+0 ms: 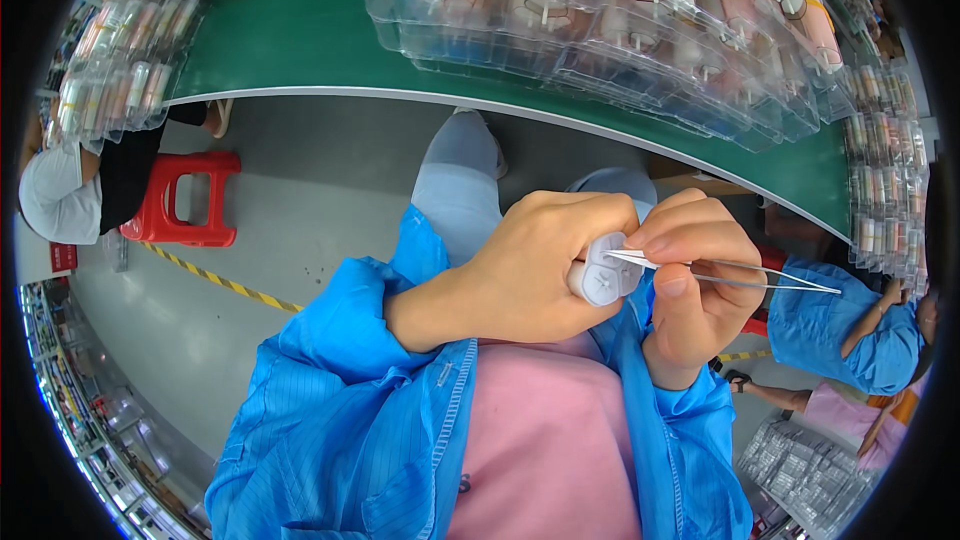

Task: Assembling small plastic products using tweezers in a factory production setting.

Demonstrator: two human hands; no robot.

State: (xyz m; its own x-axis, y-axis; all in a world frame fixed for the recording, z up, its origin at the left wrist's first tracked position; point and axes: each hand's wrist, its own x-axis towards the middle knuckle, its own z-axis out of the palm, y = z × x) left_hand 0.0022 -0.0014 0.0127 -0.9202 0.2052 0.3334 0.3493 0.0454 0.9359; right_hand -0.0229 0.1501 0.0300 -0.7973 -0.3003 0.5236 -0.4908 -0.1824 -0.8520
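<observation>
The left hand (540,265) is clenched around a white cylinder (603,275) held over the lap, and the right hand (695,285) pinches tweezers (735,273) whose tips touch its end face. The work looks mid-way; clear trays (640,30) of similar pieces wait on the green surface (290,30).

A factory assembly line. A long green workbench (290,30) carries stacked clear plastic trays (620,30) of parts. Blue-smocked co-workers (850,325) sit near, right.
</observation>
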